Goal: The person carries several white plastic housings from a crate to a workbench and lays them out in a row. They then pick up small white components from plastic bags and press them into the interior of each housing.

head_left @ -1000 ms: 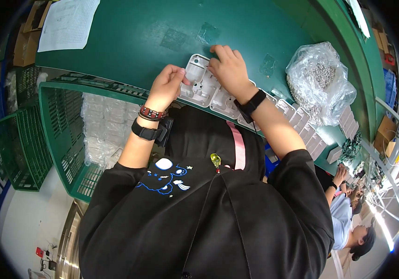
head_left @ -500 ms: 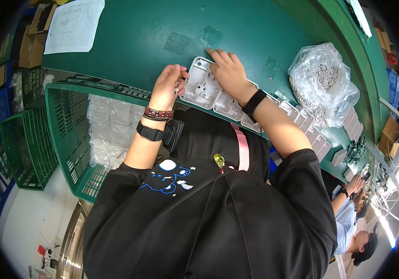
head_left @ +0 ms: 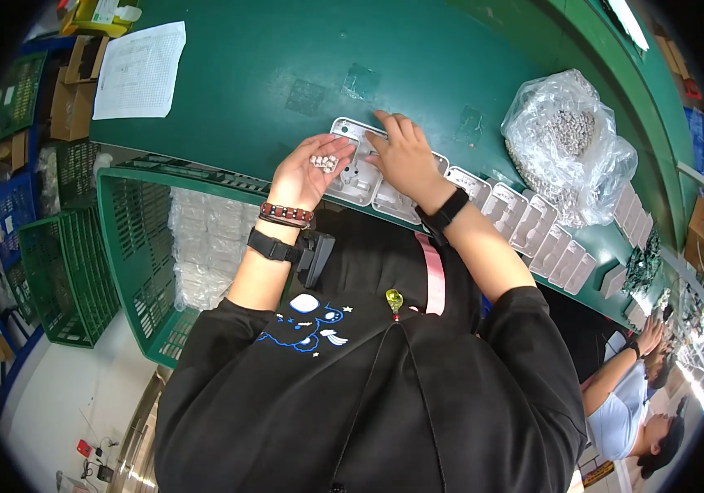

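My left hand (head_left: 299,177) is turned palm up, its fingers loosely curled, holding several small whitish parts (head_left: 325,163) in the palm. Just right of it, a pale grey plastic housing (head_left: 358,182) with moulded compartments lies at the table's near edge. Above this housing and its neighbour is my right hand (head_left: 409,164), palm down with thumb and fingers apart. It partly covers both housings, and whether its fingertips touch them is hard to tell. More of the same housings (head_left: 506,210) run in a row to the right along the edge.
A clear plastic bag (head_left: 570,140) of small whitish parts stands on the green table (head_left: 418,57) at right. A paper sheet (head_left: 140,72) lies far left. Below the table edge at left, a green crate (head_left: 122,246) holds wrapped packs. A co-worker (head_left: 627,398) sits at right.
My left hand has rolled open, showing the small parts in its palm. My right hand has lifted its thumb into view over the housing. The whole view has shifted slightly.
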Action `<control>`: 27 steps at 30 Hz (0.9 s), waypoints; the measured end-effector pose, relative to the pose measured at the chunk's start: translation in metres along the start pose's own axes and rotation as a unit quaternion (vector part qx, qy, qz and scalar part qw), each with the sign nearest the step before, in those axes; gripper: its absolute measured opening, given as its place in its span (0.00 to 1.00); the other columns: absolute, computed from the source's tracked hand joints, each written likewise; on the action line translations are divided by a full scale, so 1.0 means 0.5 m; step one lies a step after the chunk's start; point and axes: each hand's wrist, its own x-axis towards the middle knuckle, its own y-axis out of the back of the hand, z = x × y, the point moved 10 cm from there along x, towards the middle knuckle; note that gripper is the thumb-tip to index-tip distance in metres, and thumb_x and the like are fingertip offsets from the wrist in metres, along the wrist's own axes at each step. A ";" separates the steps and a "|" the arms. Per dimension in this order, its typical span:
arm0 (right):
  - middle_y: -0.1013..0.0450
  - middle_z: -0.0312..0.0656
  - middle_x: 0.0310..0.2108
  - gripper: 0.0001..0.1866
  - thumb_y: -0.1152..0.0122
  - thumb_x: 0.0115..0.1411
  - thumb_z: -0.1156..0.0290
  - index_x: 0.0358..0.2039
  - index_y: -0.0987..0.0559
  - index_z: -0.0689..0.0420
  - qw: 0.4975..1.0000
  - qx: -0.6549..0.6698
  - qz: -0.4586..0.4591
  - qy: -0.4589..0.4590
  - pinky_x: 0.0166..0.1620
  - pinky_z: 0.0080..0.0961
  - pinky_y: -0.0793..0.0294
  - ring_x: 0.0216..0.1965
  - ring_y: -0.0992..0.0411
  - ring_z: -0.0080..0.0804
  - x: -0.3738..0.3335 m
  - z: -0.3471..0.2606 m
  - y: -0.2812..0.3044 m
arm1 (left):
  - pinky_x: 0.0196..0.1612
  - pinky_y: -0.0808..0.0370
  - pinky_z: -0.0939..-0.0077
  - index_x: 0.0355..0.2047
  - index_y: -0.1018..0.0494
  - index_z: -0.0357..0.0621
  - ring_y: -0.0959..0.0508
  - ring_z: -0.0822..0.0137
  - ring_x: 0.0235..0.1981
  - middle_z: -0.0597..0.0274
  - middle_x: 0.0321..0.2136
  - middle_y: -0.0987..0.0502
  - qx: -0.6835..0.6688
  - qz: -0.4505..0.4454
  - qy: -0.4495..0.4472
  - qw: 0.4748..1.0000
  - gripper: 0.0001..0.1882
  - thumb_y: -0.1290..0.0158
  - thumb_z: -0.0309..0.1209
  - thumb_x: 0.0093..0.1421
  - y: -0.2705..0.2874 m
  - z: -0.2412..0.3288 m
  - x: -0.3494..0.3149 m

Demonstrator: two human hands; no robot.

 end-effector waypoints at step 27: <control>0.36 0.44 0.36 0.12 0.43 0.43 0.75 0.32 0.27 0.57 0.897 0.020 0.147 -0.416 0.41 0.33 0.36 0.39 0.38 0.44 -0.821 0.375 0.310 | 0.45 0.31 0.72 0.39 0.39 0.32 0.30 0.60 0.40 0.53 0.35 0.32 0.211 -0.183 -0.068 0.958 0.11 0.65 0.27 0.60 -0.661 -0.423 0.156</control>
